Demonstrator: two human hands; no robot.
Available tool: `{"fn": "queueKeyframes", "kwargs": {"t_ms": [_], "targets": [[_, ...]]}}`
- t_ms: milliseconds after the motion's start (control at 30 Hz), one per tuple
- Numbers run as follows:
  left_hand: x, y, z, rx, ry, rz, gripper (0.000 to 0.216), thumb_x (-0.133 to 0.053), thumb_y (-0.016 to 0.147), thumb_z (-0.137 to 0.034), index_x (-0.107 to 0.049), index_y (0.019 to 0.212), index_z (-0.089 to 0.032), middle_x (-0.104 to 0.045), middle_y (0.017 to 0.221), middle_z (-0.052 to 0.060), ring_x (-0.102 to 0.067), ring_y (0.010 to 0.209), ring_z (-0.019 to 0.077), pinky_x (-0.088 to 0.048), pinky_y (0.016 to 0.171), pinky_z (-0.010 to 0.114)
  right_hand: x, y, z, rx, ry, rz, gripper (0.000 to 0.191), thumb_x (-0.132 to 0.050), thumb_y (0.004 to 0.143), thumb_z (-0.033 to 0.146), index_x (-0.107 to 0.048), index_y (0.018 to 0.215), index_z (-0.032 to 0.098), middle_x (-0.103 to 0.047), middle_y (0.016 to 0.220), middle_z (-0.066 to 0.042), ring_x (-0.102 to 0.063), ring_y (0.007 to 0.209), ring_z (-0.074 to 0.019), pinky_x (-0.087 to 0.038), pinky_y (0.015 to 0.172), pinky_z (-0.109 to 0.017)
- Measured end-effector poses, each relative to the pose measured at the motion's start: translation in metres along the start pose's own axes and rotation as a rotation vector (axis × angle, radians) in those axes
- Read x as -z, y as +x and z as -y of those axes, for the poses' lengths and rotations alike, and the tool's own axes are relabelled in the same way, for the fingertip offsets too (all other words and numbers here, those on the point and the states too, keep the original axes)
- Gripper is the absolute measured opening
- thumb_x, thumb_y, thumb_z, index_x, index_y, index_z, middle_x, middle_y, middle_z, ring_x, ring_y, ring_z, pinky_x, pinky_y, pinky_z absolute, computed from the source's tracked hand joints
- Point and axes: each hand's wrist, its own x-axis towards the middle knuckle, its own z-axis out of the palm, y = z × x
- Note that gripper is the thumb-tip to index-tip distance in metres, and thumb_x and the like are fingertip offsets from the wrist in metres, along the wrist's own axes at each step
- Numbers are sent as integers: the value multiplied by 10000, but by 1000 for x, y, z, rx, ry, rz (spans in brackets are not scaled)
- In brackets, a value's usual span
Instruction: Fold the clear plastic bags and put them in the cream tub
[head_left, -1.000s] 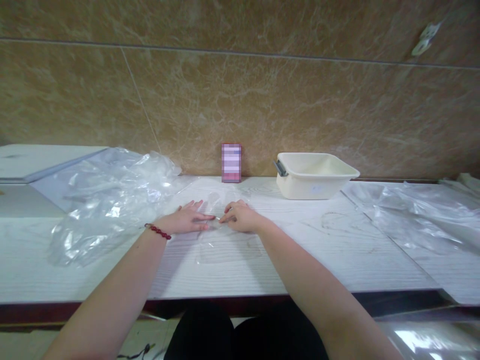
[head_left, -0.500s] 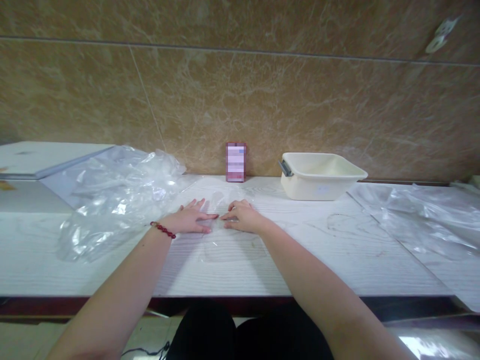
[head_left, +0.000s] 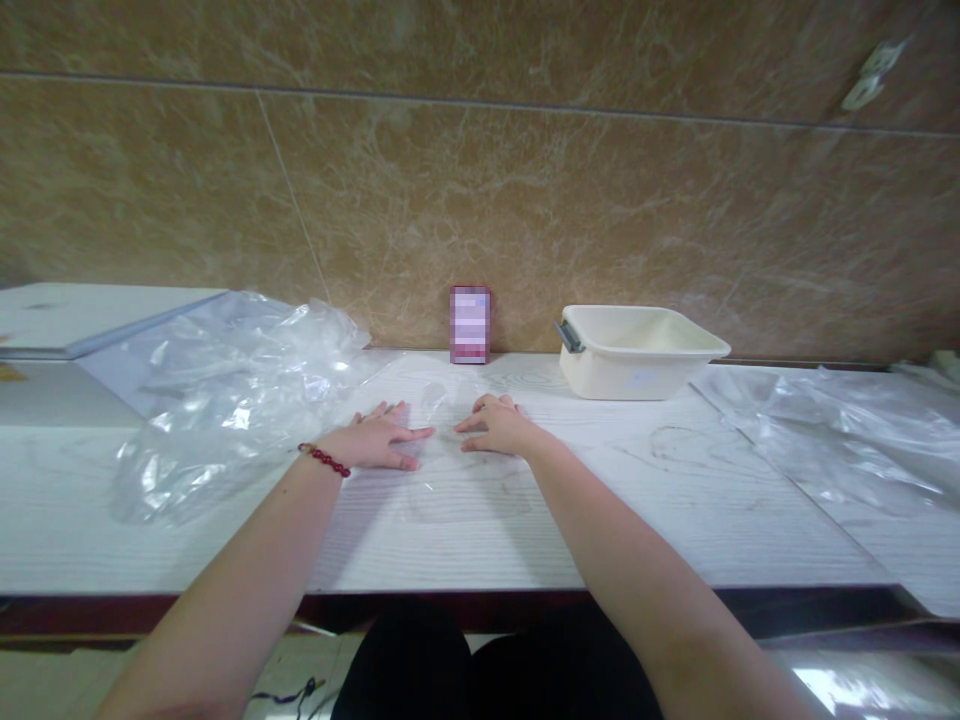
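A clear plastic bag (head_left: 442, 498) lies flat on the white wood-grain table (head_left: 645, 530), its outline faint against the surface. On its left side rests my left hand (head_left: 381, 438), palm down with the fingers spread; a red bead bracelet (head_left: 325, 458) circles that wrist. My right hand (head_left: 495, 425) is over the bag's right side, fingers slightly bent and apart, holding nothing. A gap separates the two hands. How much of each palm touches the plastic is hard to make out.
Crumpled clear plastic bags (head_left: 247, 400) are heaped at the left beside a white box (head_left: 75, 380). A phone (head_left: 470, 325) leans on the tiled wall. Right of it stands a cream plastic bin (head_left: 630, 365) with a grey handle. More clear plastic (head_left: 847, 430) lies far right.
My right hand has slid a little to the right and away from my left hand, widening the gap between the fingertips. My left hand has hardly moved.
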Motion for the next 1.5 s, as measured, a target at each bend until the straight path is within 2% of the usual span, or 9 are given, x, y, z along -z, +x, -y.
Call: {"fn": "queueKeyframes", "kwargs": {"t_ms": [433,600,900,967,1067,1133,1200,1400,1500], "targets": [[7,-7,-5,-1,5,49,743,-399,577,-693,-235,1237,-394,-75,1384,62,-43,1210,402,-136,870,592,3,0,-3,-32,-11,21,358,-551,620,535,-589,947,393,-430,1066,-11,-350,954,-226,-264,806,-381],[6,-7,-2,-24,-36,40,759,-458,549,-675,-272,1226,-387,-109,1376,91,-61,1207,408,-138,859,601,4,-1,-4,-54,-10,9,335,-555,616,527,-588,930,414,-449,1060,-12,-364,960,-244,-277,794,-409],[7,-10,3,-73,-67,37,767,-478,540,-668,-321,1221,-354,-167,1367,74,-147,1208,364,-206,909,491,4,0,-10,6,-10,-30,327,-582,605,491,-621,897,350,-497,1018,-20,-398,949,-216,-304,795,-356],[10,-11,3,-106,-107,-13,682,-440,590,-656,-399,1187,-329,-270,1333,60,-224,1196,319,-221,929,433,4,1,-15,43,-7,-57,353,-589,602,483,-616,916,325,-510,1004,-26,-412,944,-200,-307,800,-336],[15,-12,3,-116,-182,-221,526,-356,698,-596,-549,1046,-251,-459,1201,54,-385,1111,228,-262,929,333,4,3,-20,63,-3,-127,357,-560,644,460,-601,950,281,-545,949,-35,-443,918,-176,-313,797,-316],[17,-12,4,-101,-193,-376,471,-331,737,-549,-597,928,-210,-521,1124,51,-442,1050,193,-287,913,296,6,4,-21,42,-15,-171,315,-532,681,424,-603,939,258,-559,917,-39,-461,893,-165,-320,787,-308],[18,-10,3,-115,-179,-460,435,-336,747,-517,-609,848,-193,-537,1095,47,-462,1017,175,-305,899,277,9,3,-20,17,-48,-200,267,-519,703,377,-612,915,243,-563,904,-44,-471,883,-162,-323,780,-303],[15,-2,0,-221,-160,-458,397,-347,751,-479,-618,766,-189,-556,1044,37,-496,944,148,-341,855,243,34,-16,8,35,-126,-299,228,-440,757,330,-627,833,223,-579,876,-40,-486,862,-165,-332,737,-281],[14,-2,-1,-216,-157,-417,406,-340,750,-481,-628,780,-197,-561,1035,34,-504,926,151,-358,835,247,41,-41,40,43,-208,-201,237,-424,766,322,-631,823,222,-595,864,-48,-505,839,-178,-340,713,-293]]}}
